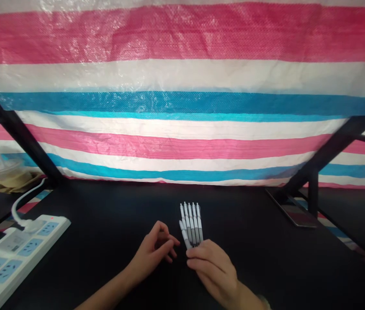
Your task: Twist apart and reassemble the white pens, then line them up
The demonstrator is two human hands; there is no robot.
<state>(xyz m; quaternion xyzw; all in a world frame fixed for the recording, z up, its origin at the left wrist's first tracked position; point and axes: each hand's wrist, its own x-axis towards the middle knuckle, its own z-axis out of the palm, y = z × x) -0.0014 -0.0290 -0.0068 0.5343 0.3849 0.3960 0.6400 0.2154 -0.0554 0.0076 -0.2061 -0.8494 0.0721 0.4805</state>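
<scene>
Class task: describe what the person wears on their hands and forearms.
No sleeves or gloves show on the left hand or right hand. A pale band sits at the right wrist, cut off by the frame.

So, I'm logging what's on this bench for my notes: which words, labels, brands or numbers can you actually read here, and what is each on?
Nothing here is legible.
Label on the white power strip: small print, too small to read.
White-and-grey pens: any printing on the barrels is too small to read.
</scene>
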